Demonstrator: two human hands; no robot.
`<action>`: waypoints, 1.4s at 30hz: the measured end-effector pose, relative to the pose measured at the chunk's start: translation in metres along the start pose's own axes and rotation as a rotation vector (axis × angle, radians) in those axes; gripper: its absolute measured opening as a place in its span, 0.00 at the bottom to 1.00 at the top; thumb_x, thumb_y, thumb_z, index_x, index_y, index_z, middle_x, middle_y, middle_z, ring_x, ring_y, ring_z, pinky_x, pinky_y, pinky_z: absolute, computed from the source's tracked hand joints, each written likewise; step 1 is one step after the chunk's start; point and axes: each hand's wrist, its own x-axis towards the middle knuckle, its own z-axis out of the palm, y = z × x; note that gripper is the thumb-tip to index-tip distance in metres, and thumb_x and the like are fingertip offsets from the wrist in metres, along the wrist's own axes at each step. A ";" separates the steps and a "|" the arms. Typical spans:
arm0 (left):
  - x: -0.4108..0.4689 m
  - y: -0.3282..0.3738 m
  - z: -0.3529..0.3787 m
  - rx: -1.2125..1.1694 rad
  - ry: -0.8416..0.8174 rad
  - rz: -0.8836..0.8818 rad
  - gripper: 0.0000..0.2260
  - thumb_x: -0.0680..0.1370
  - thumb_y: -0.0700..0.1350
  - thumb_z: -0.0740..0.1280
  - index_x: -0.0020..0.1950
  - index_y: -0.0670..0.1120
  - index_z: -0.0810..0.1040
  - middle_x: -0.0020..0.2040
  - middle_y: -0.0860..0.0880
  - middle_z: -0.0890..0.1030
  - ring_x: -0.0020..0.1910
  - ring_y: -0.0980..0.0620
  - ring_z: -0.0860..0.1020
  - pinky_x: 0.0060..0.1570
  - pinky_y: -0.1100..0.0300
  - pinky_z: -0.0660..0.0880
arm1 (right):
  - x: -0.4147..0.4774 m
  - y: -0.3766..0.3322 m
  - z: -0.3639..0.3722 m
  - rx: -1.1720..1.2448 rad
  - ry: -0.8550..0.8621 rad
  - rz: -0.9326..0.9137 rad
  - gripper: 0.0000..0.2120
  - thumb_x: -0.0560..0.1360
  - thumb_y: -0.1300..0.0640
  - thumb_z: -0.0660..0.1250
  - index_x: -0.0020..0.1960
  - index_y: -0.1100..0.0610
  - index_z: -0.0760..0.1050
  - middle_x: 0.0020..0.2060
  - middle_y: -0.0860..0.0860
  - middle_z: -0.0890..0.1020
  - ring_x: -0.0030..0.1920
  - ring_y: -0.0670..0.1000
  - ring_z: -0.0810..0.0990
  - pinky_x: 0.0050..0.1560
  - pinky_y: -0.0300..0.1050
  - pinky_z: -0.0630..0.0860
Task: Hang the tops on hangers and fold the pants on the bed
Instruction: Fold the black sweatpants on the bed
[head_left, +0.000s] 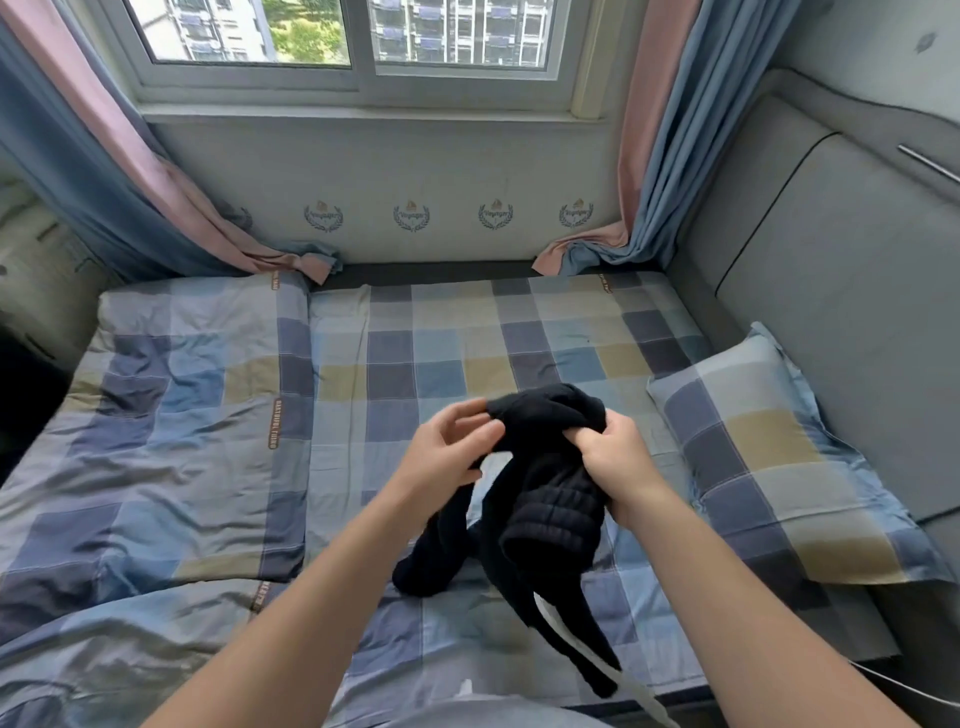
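While my right hand (615, 467) is clenched round a bunch of the black pants (550, 514), my left hand (447, 449) pinches the cloth just beside it. The pants hang between my hands over the middle of the bed (415, 364), with a ribbed waistband and a white stripe showing. A checked quilt (171, 415) lies to my left, and the orange lettering on its band is too small to read. A matching pillow (769, 452) sits to my right. On the wall under the window, the wreath emblems (411, 215) seem to read "Voyager".
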 end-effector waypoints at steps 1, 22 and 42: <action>-0.004 -0.006 0.002 0.036 -0.039 0.004 0.15 0.78 0.52 0.72 0.63 0.54 0.78 0.59 0.55 0.83 0.56 0.57 0.82 0.60 0.50 0.79 | 0.002 -0.001 0.001 0.036 0.027 0.027 0.09 0.79 0.67 0.63 0.55 0.59 0.80 0.48 0.57 0.85 0.48 0.55 0.85 0.42 0.46 0.81; 0.001 0.002 0.013 0.096 0.009 0.109 0.15 0.81 0.29 0.55 0.52 0.43 0.77 0.45 0.45 0.80 0.41 0.52 0.80 0.40 0.59 0.77 | -0.008 -0.019 0.013 0.193 -0.289 -0.007 0.08 0.82 0.60 0.63 0.59 0.58 0.78 0.53 0.54 0.86 0.53 0.53 0.84 0.56 0.51 0.80; 0.002 0.014 0.003 -0.404 0.344 -0.130 0.16 0.80 0.34 0.55 0.67 0.43 0.66 0.59 0.36 0.78 0.53 0.38 0.82 0.35 0.50 0.82 | -0.017 0.095 0.019 -0.565 -0.223 -0.143 0.06 0.78 0.53 0.67 0.44 0.44 0.73 0.39 0.46 0.80 0.41 0.48 0.79 0.39 0.38 0.70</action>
